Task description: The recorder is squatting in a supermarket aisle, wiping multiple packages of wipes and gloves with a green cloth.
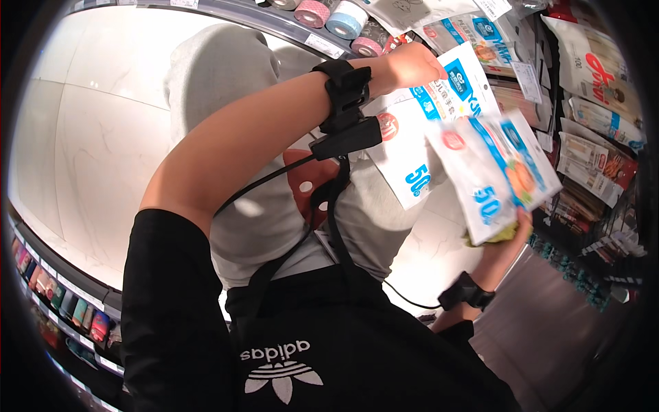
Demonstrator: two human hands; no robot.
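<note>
My left hand (416, 66) is curled at the upper edge of a flat white plastic packet (404, 154) with blue print and a red round mark. In my right hand (522, 226) is a second packet of like print (489, 180), slightly blurred. That one overlaps the first packet's right side. A crumpled yellow-green item (497, 236) shows under its lower edge, against my right hand; what it is I cannot tell. Most of the right fingers are hidden behind the packet. Both wrists carry black straps, and a black box-shaped device (347, 138) hangs at the left one.
Ahead, a shelf edge (323, 45) holds patterned rolls (347, 19). More similar packets (476, 38) stand beyond my left hand. Bagged wooden sticks (592, 67) hang at the right. Black cables run by my grey-clad knees (221, 67). Another stocked shelf (67, 298) lies at lower left.
</note>
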